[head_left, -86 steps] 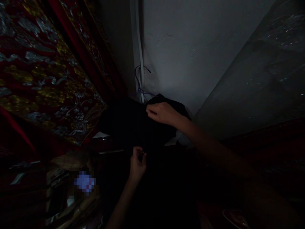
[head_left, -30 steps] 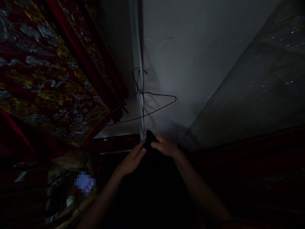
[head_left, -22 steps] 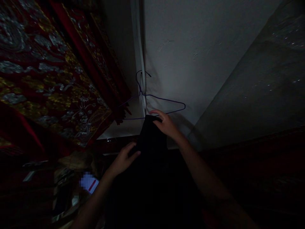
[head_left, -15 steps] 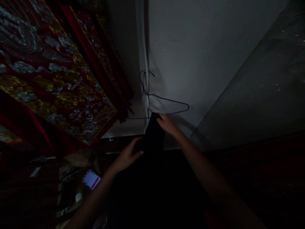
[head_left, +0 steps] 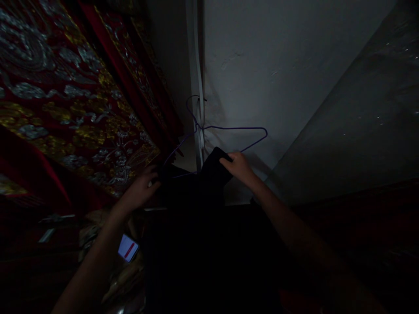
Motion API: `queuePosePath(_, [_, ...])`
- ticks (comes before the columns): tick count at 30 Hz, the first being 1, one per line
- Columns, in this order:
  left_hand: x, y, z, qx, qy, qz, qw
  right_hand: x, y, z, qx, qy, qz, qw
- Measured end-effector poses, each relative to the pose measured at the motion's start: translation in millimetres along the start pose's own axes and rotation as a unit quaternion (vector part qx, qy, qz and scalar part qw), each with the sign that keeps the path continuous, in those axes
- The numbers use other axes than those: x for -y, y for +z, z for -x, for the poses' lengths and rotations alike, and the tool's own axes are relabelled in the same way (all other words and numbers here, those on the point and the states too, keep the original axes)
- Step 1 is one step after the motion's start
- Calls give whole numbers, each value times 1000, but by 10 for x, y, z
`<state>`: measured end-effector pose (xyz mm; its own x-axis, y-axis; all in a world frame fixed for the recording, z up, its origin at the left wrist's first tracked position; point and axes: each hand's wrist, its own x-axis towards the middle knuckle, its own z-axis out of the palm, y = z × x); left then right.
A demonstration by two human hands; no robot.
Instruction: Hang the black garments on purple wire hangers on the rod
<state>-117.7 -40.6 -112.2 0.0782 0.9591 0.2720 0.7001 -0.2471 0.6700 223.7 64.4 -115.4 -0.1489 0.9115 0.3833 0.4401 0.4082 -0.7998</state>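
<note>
A black garment (head_left: 196, 226), most of its shape lost in the dark, hangs down in front of me. My right hand (head_left: 240, 166) pinches its upper right edge between thumb and fingers. At the upper left, my left hand (head_left: 144, 186) has its fingers and thumb closed around another edge of the cloth. A thin purple wire hanger (head_left: 240, 128) is suspended on the wall by its hook. Its left arm reaches down to the cloth by my left hand, and part of its lower bar is hidden by the garment. The right end sticks out bare above my right hand.
Red cloth (head_left: 88, 113) with gold and silver embroidery hangs at the left. A pale cable or pipe (head_left: 197, 56) runs down the wall (head_left: 278, 65) behind the hanger. Below left, a lit phone (head_left: 128, 248) lies among dim clutter.
My left hand has moved left, drawing the cloth across the hanger's left side. My right hand has shifted slightly right with its edge. The hanger has tilted, its right end higher.
</note>
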Motion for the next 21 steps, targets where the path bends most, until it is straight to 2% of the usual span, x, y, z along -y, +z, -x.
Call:
queuePosePath(5, [-525, 75, -275, -51, 101, 42, 993, 0, 218, 197, 39, 39, -93, 994])
queuePosePath(8, [-623, 130, -443, -98, 113, 67, 986, 2, 179, 284, 33, -13, -97, 995])
queuePosePath(10, [-605, 124, -526, -107, 101, 76, 986, -38, 41, 265, -46, -62, -81, 994])
queuePosePath(13, [-573, 69, -568, -85, 93, 42, 991, -192, -303, 86, -225, -90, -52, 969])
queuePosePath(14, [-574, 47, -564, -79, 93, 31, 992, -262, -437, -5, -261, -86, -43, 961])
queuePosePath(15, [-581, 27, -557, -69, 94, 24, 993, -333, -575, -102, -264, -81, -37, 960])
queuePosePath(16, [-588, 9, -549, -58, 96, 21, 993, -399, -713, -197, -247, -80, -33, 965])
queuePosePath(18, [-584, -18, -540, -47, 97, 16, 994, -497, -974, -355, -176, -69, -23, 982])
queuePosePath(21, [-494, -39, -566, -89, 94, 3, 992, -519, -1268, -447, -25, 11, -45, 999])
